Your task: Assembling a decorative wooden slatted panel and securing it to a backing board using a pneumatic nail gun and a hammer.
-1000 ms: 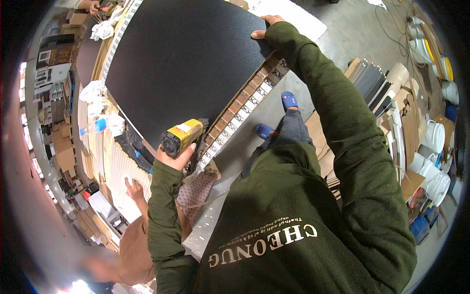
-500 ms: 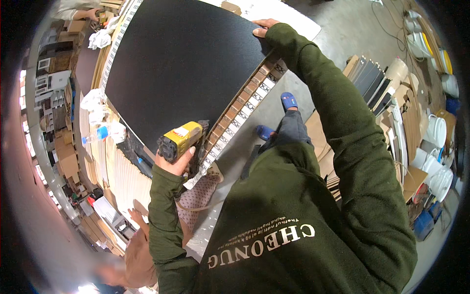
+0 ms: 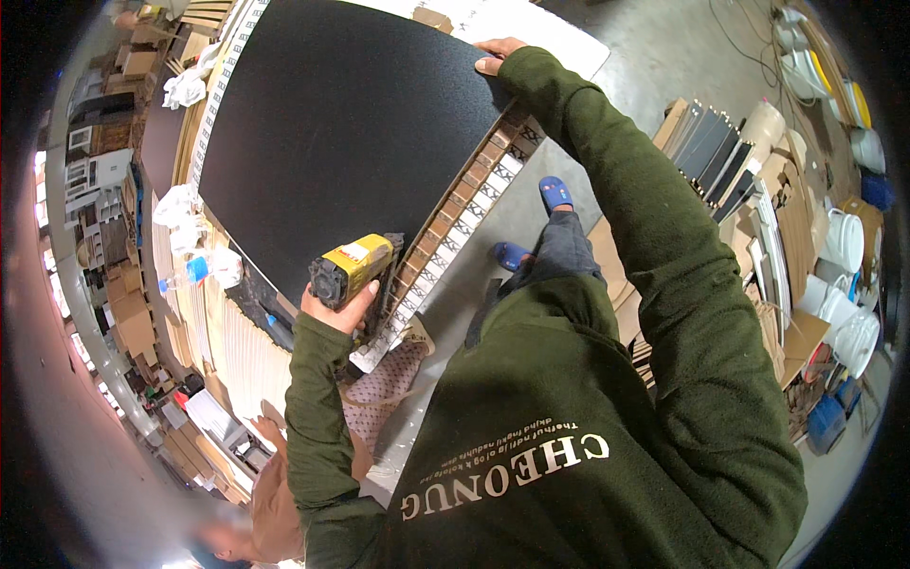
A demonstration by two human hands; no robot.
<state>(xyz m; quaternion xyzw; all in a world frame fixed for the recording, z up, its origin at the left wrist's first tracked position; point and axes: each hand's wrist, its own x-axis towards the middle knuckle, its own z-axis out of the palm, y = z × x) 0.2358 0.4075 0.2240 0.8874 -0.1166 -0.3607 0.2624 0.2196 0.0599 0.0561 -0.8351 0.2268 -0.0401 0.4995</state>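
My left hand (image 3: 353, 311) is wrapped round the handle of a yellow and black nail gun (image 3: 358, 266). Its nose rests at the near corner of a large black panel (image 3: 341, 123), and the hand hides its lower part. My right hand (image 3: 497, 53) grips the panel's far right edge, fingers on top; what lies under them is hidden. Below the panel's right edge runs a row of brown strips (image 3: 452, 207), and beside it a white band (image 3: 471, 220) with dark printed marks.
Left of the panel are a plastic bottle with a blue cap (image 3: 197, 268), crumpled white wrapping (image 3: 180, 211) and stacked pale boards (image 3: 242, 346). Another person (image 3: 277, 507) stands at lower left. Dark strips (image 3: 706, 147) and white buckets (image 3: 842, 248) stand on the right.
The view has shifted slightly. Both hands keep their holds, with the nail gun at the same panel corner. A co-worker's hand at upper left has moved away from the items there.
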